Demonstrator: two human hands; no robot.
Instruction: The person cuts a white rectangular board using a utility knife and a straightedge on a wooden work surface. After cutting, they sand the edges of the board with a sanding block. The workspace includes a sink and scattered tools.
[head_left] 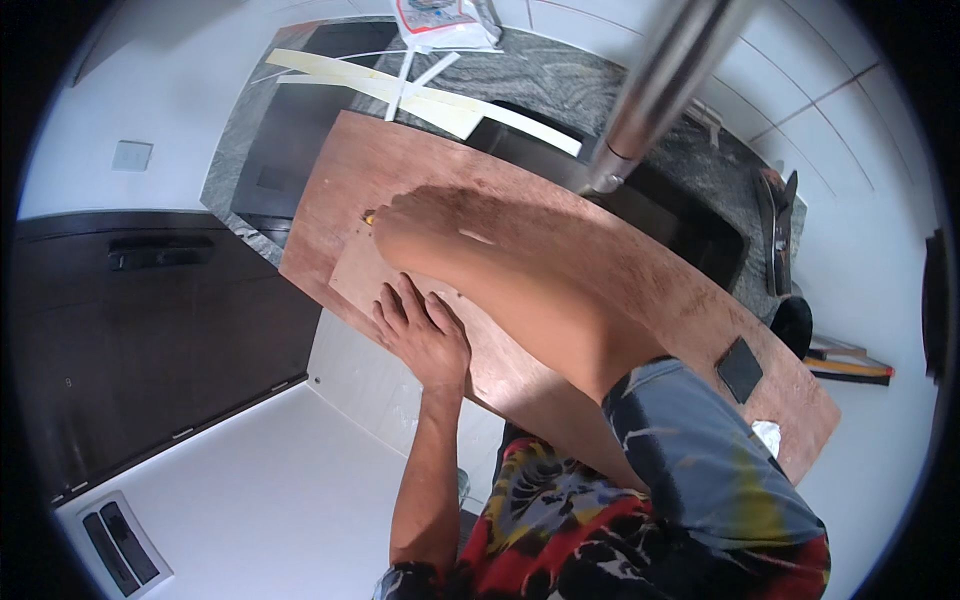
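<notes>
A large reddish-brown wooden board [600, 270] lies across the counter over the dark sink. On its near side rests a thinner, paler piece of wood [350, 265]. My left hand [425, 335] presses flat on this pale piece, its fingers spread and holding nothing. Just beyond it my right hand [395, 222] is closed low over the wood, reaching across from the right. A small yellow thing [370, 217] shows at that hand's left edge, and dark specks lie around it. The rest of what the right hand holds is hidden behind the hand and forearm.
White and pale-yellow strips [440, 105] cross each other behind the board, near a white plastic bag [445, 22]. A metal tube [660, 90] hangs over the dark sink [690, 225]. A black square pad [740, 370] and crumpled white paper [767, 436] lie at the board's right.
</notes>
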